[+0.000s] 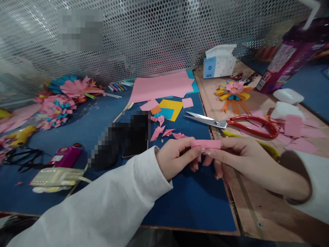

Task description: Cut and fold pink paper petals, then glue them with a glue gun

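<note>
Beyond the right hand (pixel 239 154), near the perforated screen (pixel 164 37), stands a blue-and-white tissue box (pixel 218 68) with a white tissue (pixel 221 50) rising from its top; farther to that hand's right stands a purple cup (pixel 285 61) with a white straw (pixel 312 15), its contents hidden. Just past the right hand lie red-handled scissors (pixel 220 124), blades slightly parted and pointing left, between the hand and a yellow, orange and pink paper flower (pixel 235 87). Loose pink squares (pixel 293 126) lie to the right of them. Beyond the left hand (pixel 177 156), small folded pink pieces (pixel 157 133) lie nearest on the blue surface (pixel 190 206), then a yellow sheet (pixel 177 109) under a blue square (pixel 166 113), then a large pink sheet (pixel 159 86). Well to the left hand's left lies a purple box (pixel 67 154). Each hand is pinched narrow, thumb against fingers, gripping one end of a pink strip (pixel 205 143) above the surface, the thumbs almost meeting at its lower edge.
</note>
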Demonstrator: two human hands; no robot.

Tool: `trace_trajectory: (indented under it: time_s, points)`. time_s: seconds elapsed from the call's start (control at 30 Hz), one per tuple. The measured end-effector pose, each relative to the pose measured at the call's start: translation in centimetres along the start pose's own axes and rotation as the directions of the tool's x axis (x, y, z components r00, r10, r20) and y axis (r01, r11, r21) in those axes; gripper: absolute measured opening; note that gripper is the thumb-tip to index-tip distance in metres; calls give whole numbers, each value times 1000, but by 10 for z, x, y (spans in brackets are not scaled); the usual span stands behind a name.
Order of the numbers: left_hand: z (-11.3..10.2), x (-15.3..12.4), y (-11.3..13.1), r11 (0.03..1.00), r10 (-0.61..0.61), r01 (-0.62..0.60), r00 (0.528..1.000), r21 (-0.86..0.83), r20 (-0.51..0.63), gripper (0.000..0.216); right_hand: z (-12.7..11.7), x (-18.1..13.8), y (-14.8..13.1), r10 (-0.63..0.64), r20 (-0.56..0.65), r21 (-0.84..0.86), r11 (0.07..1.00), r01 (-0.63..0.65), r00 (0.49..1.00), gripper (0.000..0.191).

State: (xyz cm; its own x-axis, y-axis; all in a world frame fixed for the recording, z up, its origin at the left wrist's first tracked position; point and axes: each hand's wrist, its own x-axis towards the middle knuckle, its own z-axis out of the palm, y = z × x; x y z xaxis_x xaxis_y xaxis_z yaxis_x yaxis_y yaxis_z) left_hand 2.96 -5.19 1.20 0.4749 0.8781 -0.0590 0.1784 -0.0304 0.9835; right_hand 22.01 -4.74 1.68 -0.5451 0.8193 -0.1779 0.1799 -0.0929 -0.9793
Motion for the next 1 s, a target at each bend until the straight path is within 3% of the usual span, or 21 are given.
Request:
trace_trajectory:
  time_s: [0.2,0.33,0.43,0.53,0.73,0.83,1.0]
  points:
    - [1,-2,0,999,-39,40,998,12,-40,39,2,0,4,-30,-24,-39,999,29,999,35]
    - [1,-2,1,999,-40,41,999,19,-26,40,2,-1,10,-231,-200,-150,967,203,952,32]
    - [1,-3,2,999,-46,46,999,29,-6,38,2,-1,12,-340,-232,-202,933,297,911,25]
    - [1,-3,2,998,-31,32,999,61,-16,37,2,0,11,-341,-201,-202,932,302,918,22]
    - [4,-6,1,978,121,-104,988,179,-91,25,4,-2,6,-277,-190,-225,946,233,942,25]
    - [5,-7,2,966,226,-203,965,163,-135,35,4,-2,6,-277,-203,-213,949,233,939,25]
    - [1,-6,4,918,302,-283,953,279,-27,17,5,-2,8,-308,-202,-165,947,278,930,23]
